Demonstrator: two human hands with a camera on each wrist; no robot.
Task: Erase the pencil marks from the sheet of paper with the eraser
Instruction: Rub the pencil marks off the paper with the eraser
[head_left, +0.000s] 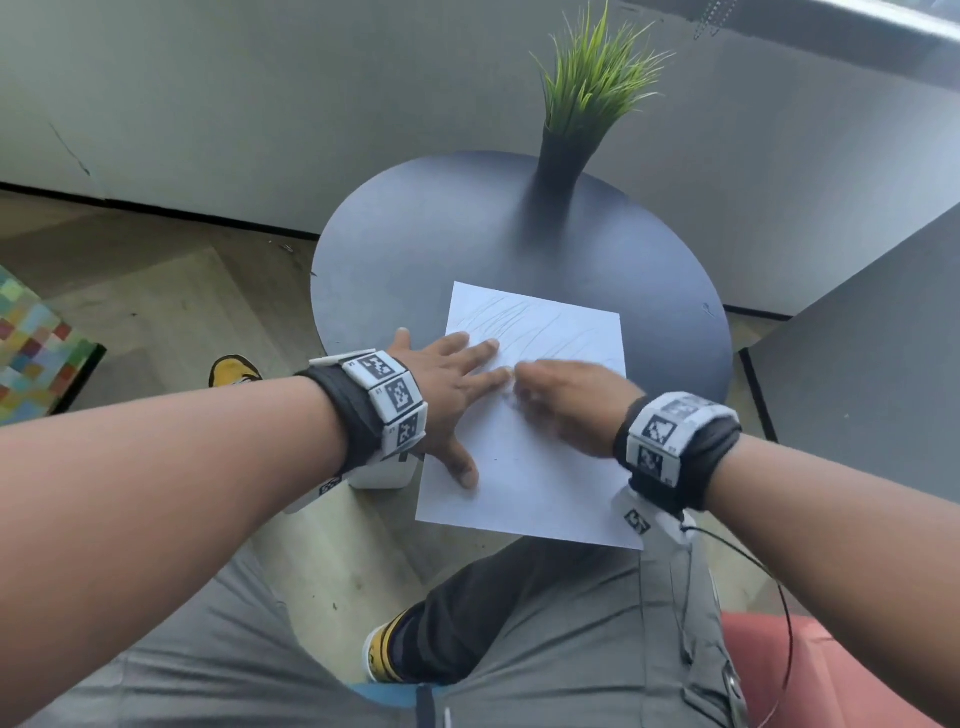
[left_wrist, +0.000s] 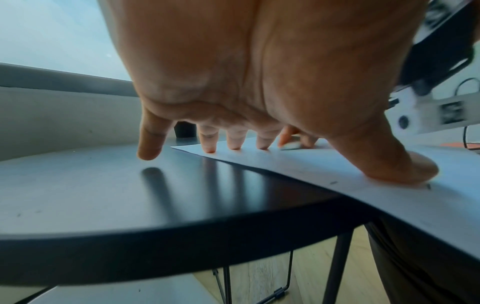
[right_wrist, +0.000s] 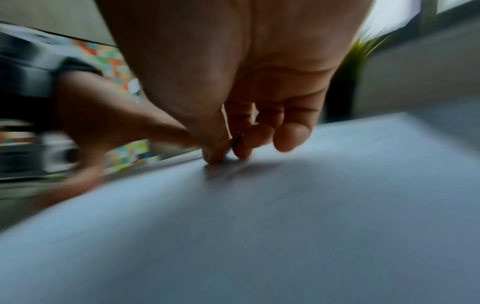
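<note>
A white sheet of paper (head_left: 530, 467) lies on the round dark table (head_left: 415, 234), its near end hanging over the table's edge. Faint pencil marks (head_left: 535, 327) cover its far half. My left hand (head_left: 452, 395) lies flat with spread fingers on the sheet's left side; the thumb (left_wrist: 397, 164) and three fingertips (left_wrist: 235, 144) press the paper (left_wrist: 324, 164), while the little finger touches the table. My right hand (head_left: 561, 400), blurred by motion, pinches a small pale eraser (left_wrist: 290, 146) against the sheet just right of the left fingertips. In the right wrist view the curled fingers (right_wrist: 244, 144) hide the eraser.
A dark vase (head_left: 561, 161) with green grass (head_left: 587, 93) stands at the table's far edge. A grey wall runs behind, a grey panel (head_left: 857, 338) rises on the right, and a colourful patterned block (head_left: 36, 343) sits on the wooden floor at left. My knees are below the table's near edge.
</note>
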